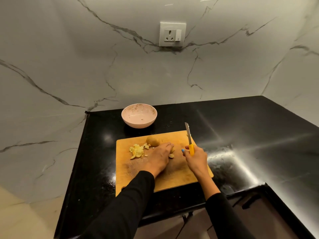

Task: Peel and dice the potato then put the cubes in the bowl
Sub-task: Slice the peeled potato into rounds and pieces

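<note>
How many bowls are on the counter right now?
1. The pink bowl sits on the black counter behind the cutting board, near the wall. It holds no cubes yet.

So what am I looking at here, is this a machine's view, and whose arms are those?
No machine: a person wears one camera on the head, looking down at their own arms in black sleeves. On the black stone counter lies a wooden cutting board with a pile of pale potato cubes and a brown unpeeled potato. The left hand rests over a potato piece. The right hand grips a yellow-handled knife, blade lifted. Behind stands a pink bowl, no cubes in it yet.
</note>
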